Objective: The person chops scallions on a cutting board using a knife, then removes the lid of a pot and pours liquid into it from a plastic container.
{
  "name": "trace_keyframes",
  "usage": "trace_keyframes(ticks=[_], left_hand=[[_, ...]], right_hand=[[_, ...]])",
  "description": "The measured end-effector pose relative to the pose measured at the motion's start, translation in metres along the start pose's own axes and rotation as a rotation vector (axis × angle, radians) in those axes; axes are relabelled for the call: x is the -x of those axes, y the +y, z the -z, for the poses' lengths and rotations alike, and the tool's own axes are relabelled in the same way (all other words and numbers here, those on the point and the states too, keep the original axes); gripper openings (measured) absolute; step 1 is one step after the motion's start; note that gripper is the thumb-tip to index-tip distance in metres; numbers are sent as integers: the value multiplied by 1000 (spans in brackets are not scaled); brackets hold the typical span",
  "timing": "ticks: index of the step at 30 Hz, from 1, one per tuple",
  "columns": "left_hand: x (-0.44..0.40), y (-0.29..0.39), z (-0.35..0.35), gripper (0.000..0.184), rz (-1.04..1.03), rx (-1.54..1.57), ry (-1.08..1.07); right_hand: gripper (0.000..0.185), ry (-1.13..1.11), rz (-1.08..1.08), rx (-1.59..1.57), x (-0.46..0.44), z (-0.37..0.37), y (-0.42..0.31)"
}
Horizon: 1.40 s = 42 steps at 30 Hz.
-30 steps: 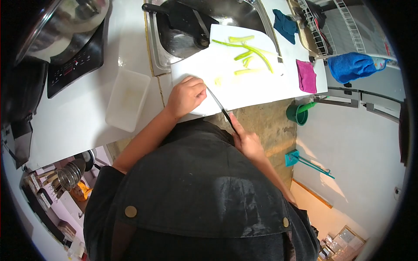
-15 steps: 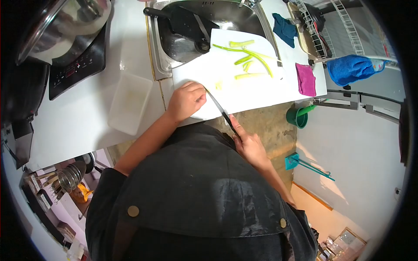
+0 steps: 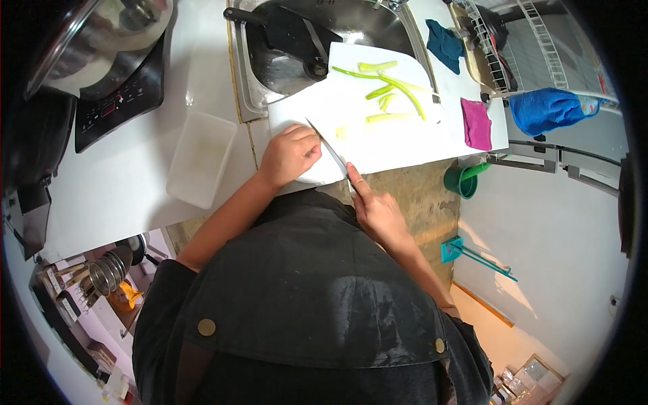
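Note:
My right hand (image 3: 379, 210) grips a knife (image 3: 329, 150) by its dark handle, index finger stretched along the top. The blade points up and left, its tip just past the knuckles of my left hand (image 3: 290, 155). That hand rests with curled fingers on the white cutting board (image 3: 398, 145); anything under its fingers is hidden. Pale, overexposed pieces (image 3: 341, 132) lie right of the blade. Farther up the board are a long green stalk (image 3: 405, 94) and several cut green pieces (image 3: 378, 67).
Behind the board, a sink (image 3: 270, 74) holds a black pan (image 3: 290, 37). On the left are a translucent plastic container (image 3: 202, 160) and an induction cooker (image 3: 121, 101) bearing a large metal pot (image 3: 101, 40). A pink cloth (image 3: 476, 124) and a teal cloth (image 3: 445, 46) lie on the right.
My right hand has moved up and slightly left, pushing the knife forward so its tip now reaches beyond my left hand. The left hand stays in place.

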<state>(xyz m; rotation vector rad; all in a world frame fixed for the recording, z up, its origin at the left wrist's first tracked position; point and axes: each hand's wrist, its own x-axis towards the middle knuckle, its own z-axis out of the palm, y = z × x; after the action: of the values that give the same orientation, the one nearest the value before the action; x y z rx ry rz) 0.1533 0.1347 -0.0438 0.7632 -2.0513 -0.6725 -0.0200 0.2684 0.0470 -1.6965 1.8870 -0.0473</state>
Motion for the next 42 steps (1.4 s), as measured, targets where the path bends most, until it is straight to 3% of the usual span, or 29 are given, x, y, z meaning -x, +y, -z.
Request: trace_keyframes(ticks=[7, 18, 29, 42], left_hand=[[0, 1, -1, 11, -13, -30, 21], [1, 0, 0, 11, 1, -6, -11], [8, -2, 4, 10, -48, -7, 47], [5, 5, 5, 23, -12, -96, 48]], right_hand=[[60, 11, -13, 35, -17, -13, -3], [60, -85, -136, 15, 48, -3, 17], [59, 30, -34, -121, 43, 12, 5], [60, 60, -51, -65, 35, -2, 9]])
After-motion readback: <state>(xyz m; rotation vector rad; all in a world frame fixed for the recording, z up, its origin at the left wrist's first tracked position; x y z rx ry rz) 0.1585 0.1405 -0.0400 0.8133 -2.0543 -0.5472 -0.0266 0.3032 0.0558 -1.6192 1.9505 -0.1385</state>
